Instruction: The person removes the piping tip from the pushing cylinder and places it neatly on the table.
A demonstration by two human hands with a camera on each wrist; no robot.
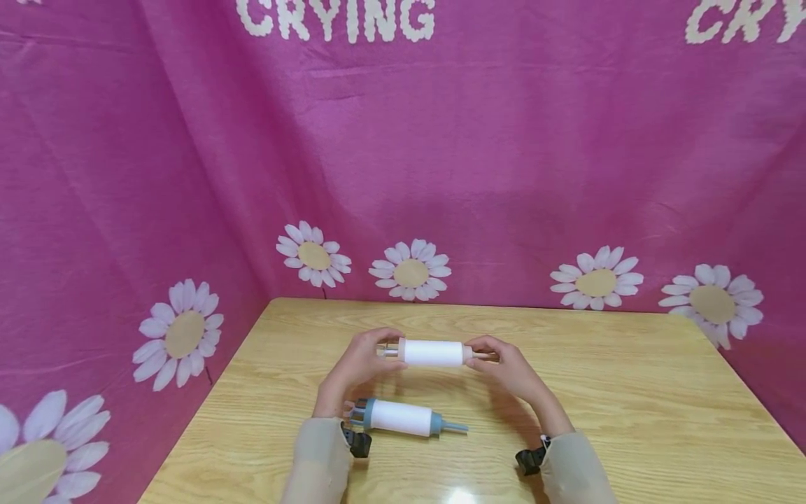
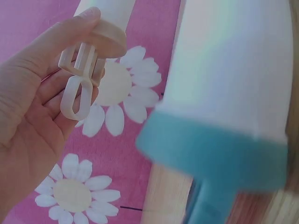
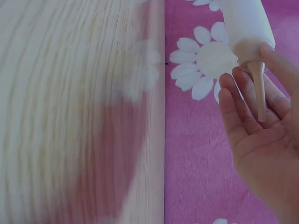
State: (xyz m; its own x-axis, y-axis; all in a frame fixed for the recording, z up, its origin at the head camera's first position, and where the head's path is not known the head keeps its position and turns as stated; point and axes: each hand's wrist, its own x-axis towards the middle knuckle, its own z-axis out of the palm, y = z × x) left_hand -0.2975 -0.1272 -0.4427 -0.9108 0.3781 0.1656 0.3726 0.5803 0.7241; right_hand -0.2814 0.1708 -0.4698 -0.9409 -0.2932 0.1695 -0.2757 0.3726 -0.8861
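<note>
Above the table, both hands hold a white tube (image 1: 433, 353) with beige ends, level and sideways. My left hand (image 1: 371, 358) pinches its left beige collar between thumb and fingers. Beyond that collar, beige prongs and a looped piece (image 2: 77, 98) extend over the palm in the left wrist view. At the other end my right hand (image 1: 504, 365) pinches the collar beside a thin tapered beige stem (image 3: 258, 91). Below, on the table, lies a second white tube (image 1: 401, 418) with teal ends, its stem pointing right. Its teal collar (image 2: 212, 151) looms close in the left wrist view.
A light wood-grain table (image 1: 630, 392) lies under the hands. Pink cloth (image 1: 491, 161) with daisies and white lettering hangs behind it and along the sides. Each wrist wears a black camera (image 1: 532, 460). The teal-ended tube lies close to the left forearm.
</note>
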